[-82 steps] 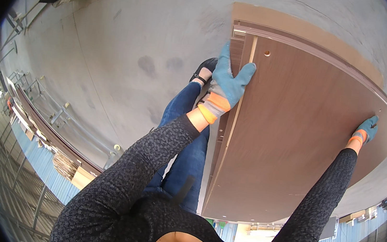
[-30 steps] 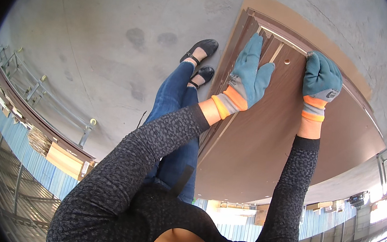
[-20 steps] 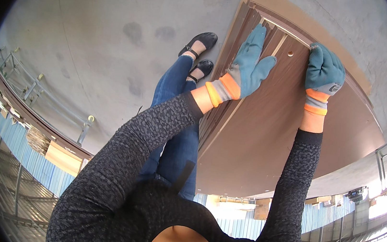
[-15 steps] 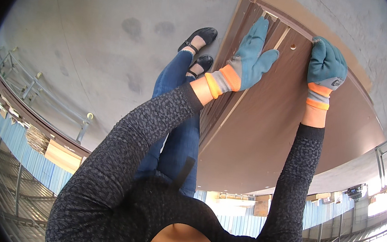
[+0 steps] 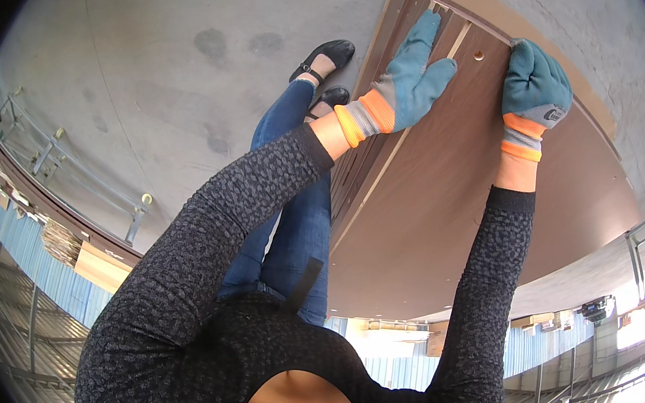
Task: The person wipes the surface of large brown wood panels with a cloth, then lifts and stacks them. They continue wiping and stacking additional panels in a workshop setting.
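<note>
A large brown door-like panel [image 5: 453, 185] fills the space in front of me and to the right, with a small round hole near its far end. Along its left side run several parallel brown edges and strips [image 5: 388, 44], with a pale line between them. My left hand [image 5: 414, 80], in a teal-coated glove with an orange cuff, lies over these edges, fingers straight and thumb spread. At the panel's far right edge, my gloved right hand [image 5: 538, 81] has its fingers curled over the rim. Its fingertips are partly hidden.
Brown board [image 5: 508, 5] shows beyond the panel's far edge, on grey concrete floor [image 5: 169, 70]. My feet in black shoes [image 5: 328, 56] stand just left of the panel. Metal frames with castors [image 5: 139, 215] stand at the left, and another metal frame [image 5: 634, 260] at the right.
Both hands and the panel appear slightly farther up and left in the picture. The hands keep the same poses, the left spread and the right curled over the edge.
</note>
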`<control>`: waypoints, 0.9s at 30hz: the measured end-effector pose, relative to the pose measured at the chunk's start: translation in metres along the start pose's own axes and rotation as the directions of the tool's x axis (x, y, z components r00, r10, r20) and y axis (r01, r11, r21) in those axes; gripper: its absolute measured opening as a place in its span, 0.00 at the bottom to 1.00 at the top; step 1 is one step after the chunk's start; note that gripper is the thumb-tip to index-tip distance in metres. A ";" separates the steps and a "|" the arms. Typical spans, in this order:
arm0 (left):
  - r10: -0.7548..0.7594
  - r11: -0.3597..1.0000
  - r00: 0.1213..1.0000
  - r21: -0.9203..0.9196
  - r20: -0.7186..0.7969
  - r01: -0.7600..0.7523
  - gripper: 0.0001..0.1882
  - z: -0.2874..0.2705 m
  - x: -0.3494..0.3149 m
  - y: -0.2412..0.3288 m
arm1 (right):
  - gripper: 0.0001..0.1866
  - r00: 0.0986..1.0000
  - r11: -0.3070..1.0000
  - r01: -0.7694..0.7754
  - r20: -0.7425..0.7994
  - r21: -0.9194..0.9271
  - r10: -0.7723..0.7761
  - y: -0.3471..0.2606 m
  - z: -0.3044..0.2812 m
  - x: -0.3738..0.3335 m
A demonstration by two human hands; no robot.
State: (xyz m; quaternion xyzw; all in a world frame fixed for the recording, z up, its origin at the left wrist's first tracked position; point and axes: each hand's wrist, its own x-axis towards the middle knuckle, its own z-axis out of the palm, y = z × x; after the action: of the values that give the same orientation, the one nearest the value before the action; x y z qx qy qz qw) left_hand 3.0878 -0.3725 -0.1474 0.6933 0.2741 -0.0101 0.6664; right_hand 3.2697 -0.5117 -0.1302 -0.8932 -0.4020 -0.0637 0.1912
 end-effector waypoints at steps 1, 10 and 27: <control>-0.005 1.000 1.000 -0.013 0.010 0.005 0.42 -0.001 0.001 0.001 | 0.12 1.000 1.000 0.016 0.012 -0.003 -0.016 0.001 0.000 -0.001; 0.190 0.957 0.977 -0.240 0.100 -0.162 0.32 -0.008 0.005 -0.054 | 0.39 0.899 0.988 0.155 0.415 0.002 -0.141 -0.106 -0.027 -0.066; -0.024 1.000 0.998 -0.019 0.055 0.025 0.42 -0.110 0.008 -0.079 | 0.28 0.643 0.926 -0.163 0.748 0.342 -0.163 -0.226 -0.041 -0.089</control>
State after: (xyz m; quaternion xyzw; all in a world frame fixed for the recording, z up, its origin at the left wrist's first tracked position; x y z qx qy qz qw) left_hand 3.0249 -0.2703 -0.2108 0.6828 0.2643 -0.0344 0.6803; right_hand 3.0438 -0.4530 -0.0504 -0.7812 -0.4489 0.3983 0.1719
